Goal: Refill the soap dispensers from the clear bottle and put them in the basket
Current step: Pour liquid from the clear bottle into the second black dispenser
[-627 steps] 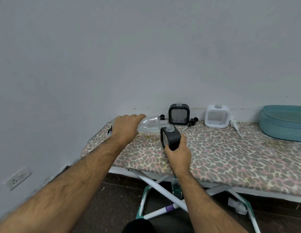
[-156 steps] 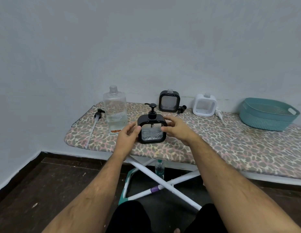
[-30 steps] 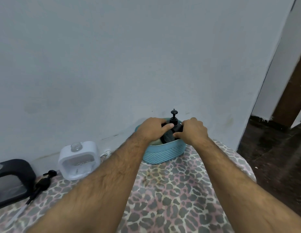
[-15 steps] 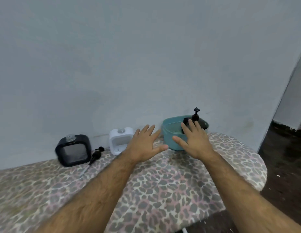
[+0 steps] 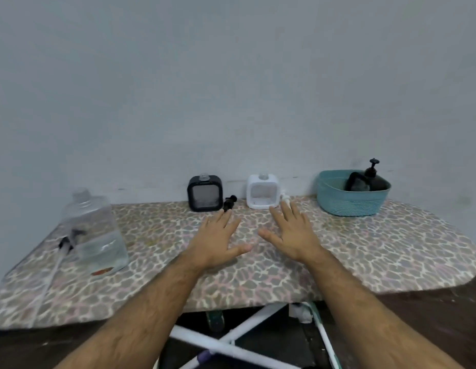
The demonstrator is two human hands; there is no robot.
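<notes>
A black soap dispenser (image 5: 365, 181) with its pump on leans inside the teal basket (image 5: 351, 202) at the back right. By the wall stand a second black dispenser (image 5: 205, 193) and a white dispenser (image 5: 263, 191), both without pumps. A black pump (image 5: 229, 203) and a white pump (image 5: 285, 198) lie beside them. The clear bottle (image 5: 94, 231), uncapped and part full, stands at the left. My left hand (image 5: 218, 238) and my right hand (image 5: 291, 231) hover over the board's middle, fingers spread, holding nothing.
The leopard-print ironing board (image 5: 364, 251) stands against a grey wall. Another black pump with a long tube (image 5: 60, 253) lies left of the clear bottle. White crossed legs (image 5: 231, 342) show below the front edge. The board's rounded end is at the right.
Both hands let go of the black dispenser in the basket and drew back left to the middle of the board. The view swung left, so the clear bottle came into sight.
</notes>
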